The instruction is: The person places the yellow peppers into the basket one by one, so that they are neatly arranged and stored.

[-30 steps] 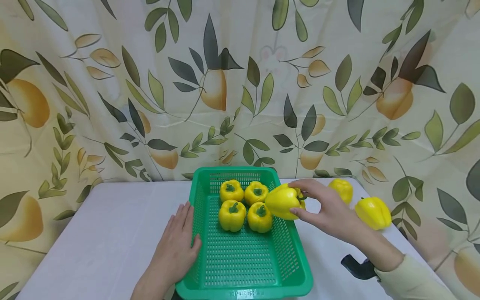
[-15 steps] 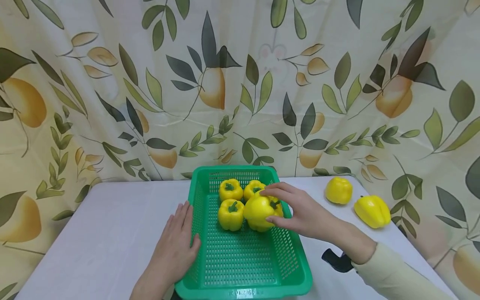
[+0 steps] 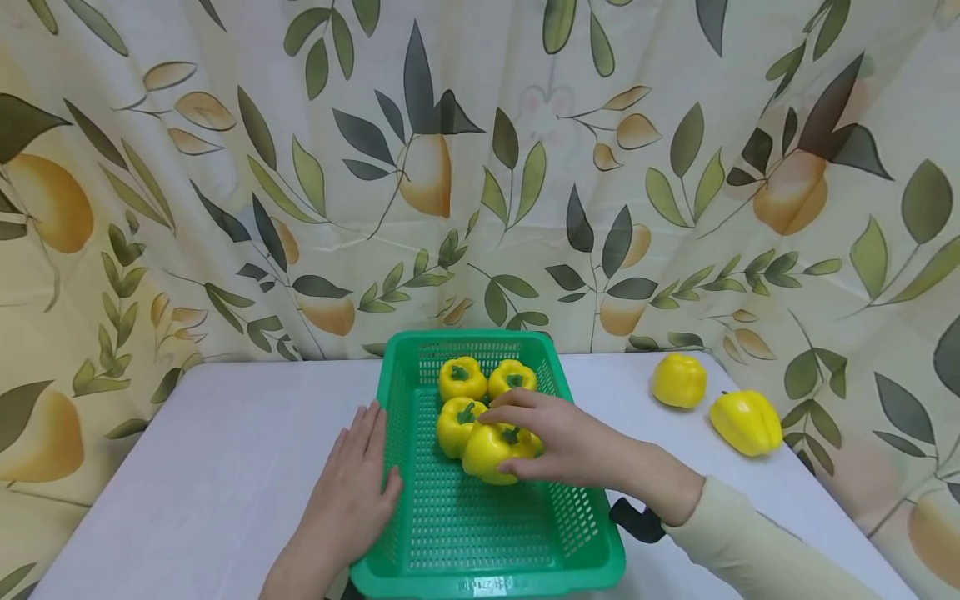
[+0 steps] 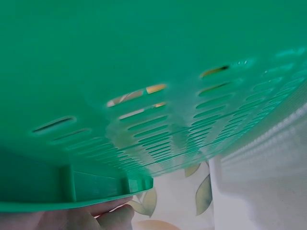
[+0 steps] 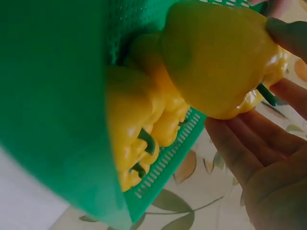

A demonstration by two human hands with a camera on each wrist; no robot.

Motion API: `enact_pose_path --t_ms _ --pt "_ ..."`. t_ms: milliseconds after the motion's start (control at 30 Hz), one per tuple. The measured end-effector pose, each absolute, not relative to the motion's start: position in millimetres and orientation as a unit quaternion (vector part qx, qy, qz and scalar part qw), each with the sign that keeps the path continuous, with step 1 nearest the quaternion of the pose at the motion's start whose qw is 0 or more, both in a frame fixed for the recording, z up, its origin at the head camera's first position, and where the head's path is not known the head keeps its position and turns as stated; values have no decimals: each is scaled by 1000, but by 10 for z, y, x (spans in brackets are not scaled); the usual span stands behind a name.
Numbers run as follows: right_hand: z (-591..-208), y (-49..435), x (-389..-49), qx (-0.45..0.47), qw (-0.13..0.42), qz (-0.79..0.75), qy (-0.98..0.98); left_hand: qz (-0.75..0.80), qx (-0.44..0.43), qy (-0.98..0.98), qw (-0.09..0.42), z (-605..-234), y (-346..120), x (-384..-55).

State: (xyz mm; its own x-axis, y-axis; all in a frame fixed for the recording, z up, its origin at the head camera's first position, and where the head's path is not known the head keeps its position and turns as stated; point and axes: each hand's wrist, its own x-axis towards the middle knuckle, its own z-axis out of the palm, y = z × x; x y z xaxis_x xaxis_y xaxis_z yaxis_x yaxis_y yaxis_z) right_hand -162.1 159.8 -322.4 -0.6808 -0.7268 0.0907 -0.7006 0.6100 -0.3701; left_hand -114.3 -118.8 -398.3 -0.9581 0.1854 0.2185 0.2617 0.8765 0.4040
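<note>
leafy curtain point(image 3: 480, 50), white table point(image 3: 225, 458), your right hand point(image 3: 558, 437) grips a yellow pepper point(image 3: 487, 454) over the green basket point(image 3: 487, 587), left hand point(image 3: 348, 492) straight-fingered against it

white desk point(image 3: 247, 467), green basket point(image 3: 487, 587) on its middle, yellow pepper point(image 3: 678, 381) to the right of the basket, another pepper point(image 3: 746, 423) lying on its side beside that one

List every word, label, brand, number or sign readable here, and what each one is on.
Green basket, near rim: a short row of pale characters, too small and blurred to read reliably.
No other text is visible: none on the yellow peppers or white table, and the curtain shows printed fruit and leaves.
</note>
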Motion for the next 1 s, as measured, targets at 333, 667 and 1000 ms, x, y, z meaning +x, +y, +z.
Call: enact_pose_path --t_ms 333,667,1000 --pt "-3282 1365 -1654 -444 49 -112 888 -217 -112 -967 75 -3977 -1196 -1152" --pt "-3408 1224 -1666 -454 82 -86 883 -217 -111 -967 72 -3983 -1199 -1148" --pt "-3498 1188 -1655 -460 84 -84 880 -218 -111 -967 74 -3986 -1195 -1153"
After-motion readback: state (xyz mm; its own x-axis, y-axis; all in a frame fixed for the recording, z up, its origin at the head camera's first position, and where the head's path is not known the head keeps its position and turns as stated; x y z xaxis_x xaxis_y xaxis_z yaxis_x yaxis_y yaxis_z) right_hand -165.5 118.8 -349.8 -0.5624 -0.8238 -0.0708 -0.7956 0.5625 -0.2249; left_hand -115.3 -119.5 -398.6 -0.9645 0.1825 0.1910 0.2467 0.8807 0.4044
